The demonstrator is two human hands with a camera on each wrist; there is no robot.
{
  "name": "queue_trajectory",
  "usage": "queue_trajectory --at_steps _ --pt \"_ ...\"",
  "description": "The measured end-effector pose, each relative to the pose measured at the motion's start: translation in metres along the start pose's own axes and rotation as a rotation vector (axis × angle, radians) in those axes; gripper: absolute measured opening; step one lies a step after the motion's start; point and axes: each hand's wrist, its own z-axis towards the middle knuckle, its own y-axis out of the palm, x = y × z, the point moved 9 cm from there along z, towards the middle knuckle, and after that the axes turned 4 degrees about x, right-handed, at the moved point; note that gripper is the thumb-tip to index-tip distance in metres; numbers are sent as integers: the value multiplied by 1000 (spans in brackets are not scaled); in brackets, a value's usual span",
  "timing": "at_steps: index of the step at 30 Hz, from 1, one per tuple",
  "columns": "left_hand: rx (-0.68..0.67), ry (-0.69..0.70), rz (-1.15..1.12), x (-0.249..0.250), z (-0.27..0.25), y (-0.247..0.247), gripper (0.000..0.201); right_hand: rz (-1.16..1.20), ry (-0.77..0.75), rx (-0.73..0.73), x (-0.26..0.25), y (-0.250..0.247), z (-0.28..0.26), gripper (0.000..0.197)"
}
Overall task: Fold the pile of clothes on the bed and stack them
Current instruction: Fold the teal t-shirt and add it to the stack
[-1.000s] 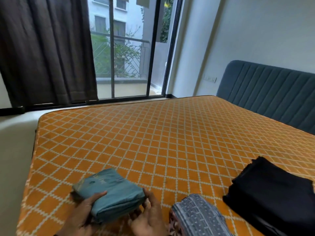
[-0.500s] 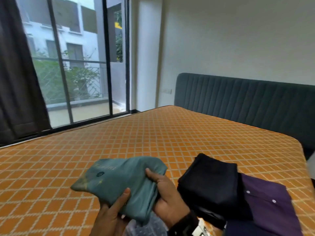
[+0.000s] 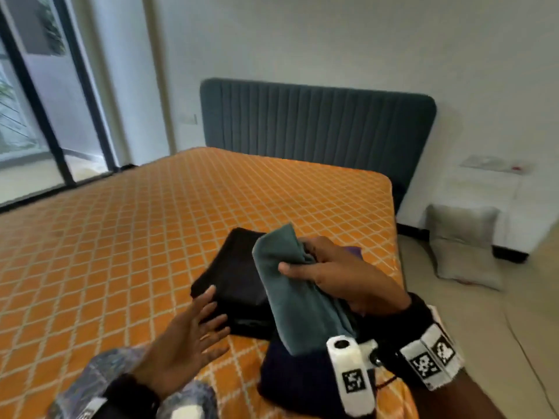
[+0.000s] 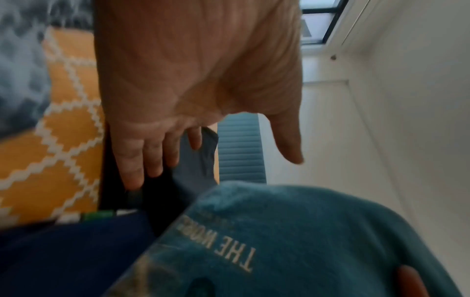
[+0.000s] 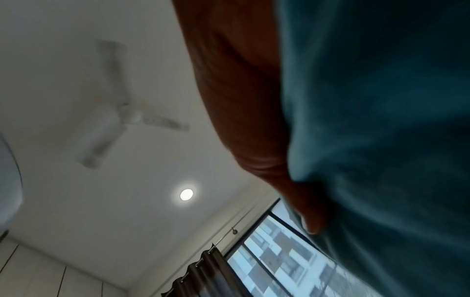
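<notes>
Holding a folded teal garment (image 3: 298,293) in the air, the right hand (image 3: 341,275) has its thumb laid across the top and fingers curled under, a firm grip round the bundle. Long axis runs from near-right to far-left, the far end tilted up, over the black folded garment (image 3: 233,276) and the dark navy garment (image 3: 299,379). Printed lettering shows on the teal fabric (image 4: 305,241) in the left wrist view. In the right wrist view the teal cloth (image 5: 381,120) fills the right side beside the thumb (image 5: 244,112).

Left hand (image 3: 184,346): fingers spread and straight, holding nothing, palm turned toward the black garment, fingertips (image 3: 210,293) at its near-left corner; contact cannot be told.

Bed (image 3: 121,243), orange with white lattice: wide bare stretch to the left and far side. Right edge of the mattress lies close to the stacked clothes. A purple garment (image 3: 354,252) peeks out behind the right hand. A grey patterned garment (image 3: 99,376) lies at the near-left edge under the left wrist.

Headboard (image 3: 317,122) stands at the far end; a grey cushion (image 3: 462,243) sits on the floor to the right.
</notes>
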Motion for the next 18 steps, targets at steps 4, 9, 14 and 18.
queue_trajectory --at_steps 4,9,14,18 --pt "-242 -77 109 -50 10 56 49 102 158 -135 43 -18 -35 22" --pt "-486 -201 187 -97 5 93 68 286 386 -168 86 -49 -71 25" --pt "-536 -137 465 -120 17 100 57 332 496 -29 105 -87 -94 26" --pt "-487 -111 631 -126 18 105 45 118 487 -6 109 -109 -100 26"
